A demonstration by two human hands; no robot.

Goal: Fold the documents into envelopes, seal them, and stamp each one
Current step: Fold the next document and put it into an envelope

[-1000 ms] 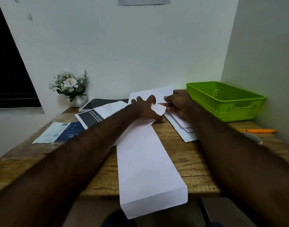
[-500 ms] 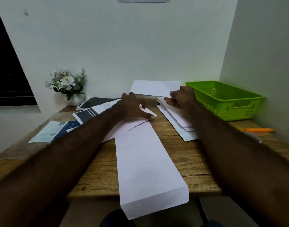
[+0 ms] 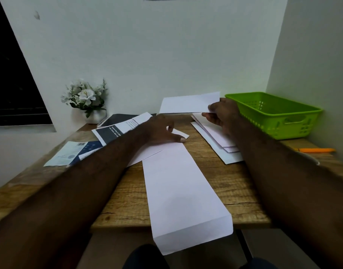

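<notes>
One envelope [image 3: 188, 102] pinched by right hand [image 3: 223, 115], one basket [image 3: 263, 121]

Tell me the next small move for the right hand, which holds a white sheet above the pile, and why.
Probably carry the white sheet across to the long envelope in the middle. The right hand pinches the sheet by its edge, clear of the pile. The left hand lies flat on the envelope's far end, as if steadying it.
</notes>
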